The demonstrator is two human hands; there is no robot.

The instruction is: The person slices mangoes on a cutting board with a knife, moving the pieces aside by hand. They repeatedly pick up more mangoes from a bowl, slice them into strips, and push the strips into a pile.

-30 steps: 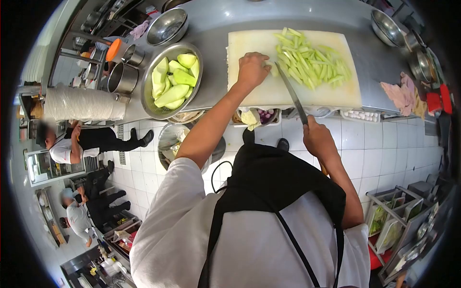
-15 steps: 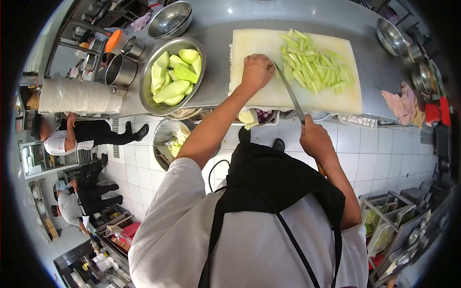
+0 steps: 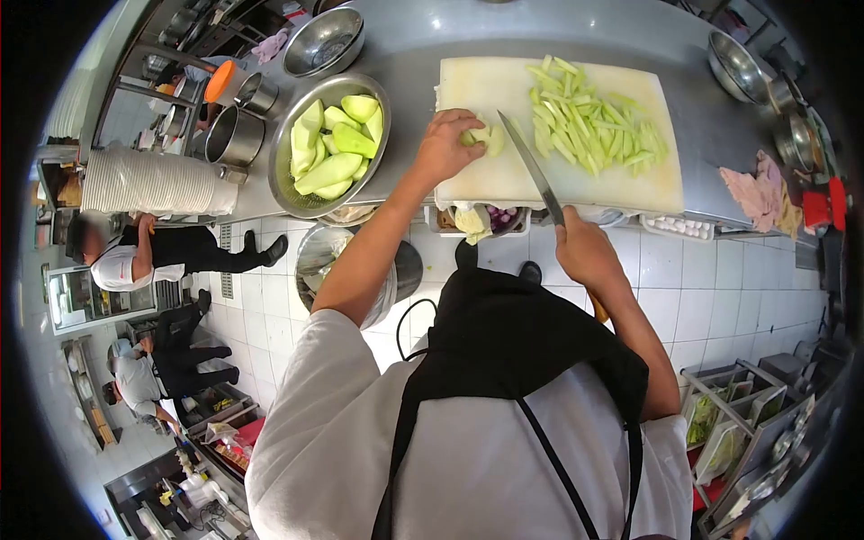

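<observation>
On the steel surface (image 3: 400, 40), the left hand (image 3: 441, 151) curls its fingers (image 3: 461, 118) around pale vegetable (image 3: 494, 141), fingertips best tucked clear of the knife (image 3: 532, 169) gripped in the right hand (image 3: 589, 256).

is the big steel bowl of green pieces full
Partly full: green pieces sit in the steel bowl, with bare inner wall showing.

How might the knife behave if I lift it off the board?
The knife will probably stay stiff, since its long blade looks straight and metallic. It may feel slippery, as pale wet-looking pieces lie nearby on the board. With the right hand at one end, the tip could swing easily.
</observation>
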